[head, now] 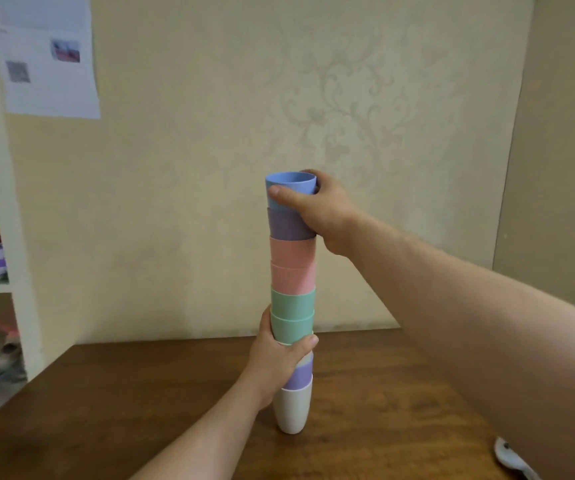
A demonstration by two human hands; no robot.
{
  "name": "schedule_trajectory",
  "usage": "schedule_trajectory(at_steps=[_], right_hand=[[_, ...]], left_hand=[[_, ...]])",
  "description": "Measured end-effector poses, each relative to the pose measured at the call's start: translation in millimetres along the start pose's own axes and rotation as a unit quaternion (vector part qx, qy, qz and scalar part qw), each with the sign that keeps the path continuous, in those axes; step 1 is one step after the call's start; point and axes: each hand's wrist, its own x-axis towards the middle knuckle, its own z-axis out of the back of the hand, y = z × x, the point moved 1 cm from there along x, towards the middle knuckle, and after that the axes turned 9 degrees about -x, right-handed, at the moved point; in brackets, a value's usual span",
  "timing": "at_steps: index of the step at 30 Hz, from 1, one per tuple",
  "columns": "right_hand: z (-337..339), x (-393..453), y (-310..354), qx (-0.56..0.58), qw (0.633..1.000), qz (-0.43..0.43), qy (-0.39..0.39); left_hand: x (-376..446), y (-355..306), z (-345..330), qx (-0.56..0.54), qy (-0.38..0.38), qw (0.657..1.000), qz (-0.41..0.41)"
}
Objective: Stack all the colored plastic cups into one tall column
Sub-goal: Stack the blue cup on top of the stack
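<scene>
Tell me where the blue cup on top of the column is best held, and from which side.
By its side wall just under the rim, from the right, as the right hand does: the blue cup stands upright, mouth open upward, its lower part nested in the purple cup, so only the upper wall is free.

Right hand (317, 209) reaches high with a closed grip; left hand (279, 355) wraps its grip lower down.
</scene>
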Motion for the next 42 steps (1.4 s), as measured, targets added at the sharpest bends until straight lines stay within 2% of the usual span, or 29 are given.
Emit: schedule_trajectory(at_steps=[6, 13, 16, 18, 21, 23, 26, 32, 42], right_hand=[[2, 3, -5, -0.014, 1.0, 0.017, 0.015], [-7, -20, -29, 0.023, 0.999, 0.02, 0.028], [-14, -51, -90, 0.031, 0.997, -0.001, 0.065], [-20, -85, -148, 0.005, 0.99, -0.063, 0.123], [-38, -137, -231, -0.068, 0.968, -0.143, 0.196], [-53, -155, -268, -0.088, 0.967, -0.158, 0.181], [-70, -157, -287, -0.101, 0.971, -0.176, 0.127], [-79, -115, -302, -0.147, 0.967, -0.172, 0.116], [-92, -36, -343, -0.182, 0.959, -0.185, 0.115]], left_hand=[[0, -1, -1, 0.002, -0.003, 1.0, 0.01], [-2, 1, 0, 0.022, -0.012, 1.0, 0.004], [-13, 27, 12, 0.098, 0.023, 0.994, 0.038], [-29, 55, 25, 0.148, 0.042, 0.984, 0.088], [-44, 86, 38, 0.209, 0.043, 0.972, 0.098], [-39, 91, 39, 0.257, 0.04, 0.961, 0.092], [-26, 91, 38, 0.303, 0.045, 0.948, 0.089], [23, 101, 39, 0.353, 0.041, 0.931, 0.085], [110, 127, 46, 0.34, 0.057, 0.934, 0.097]])
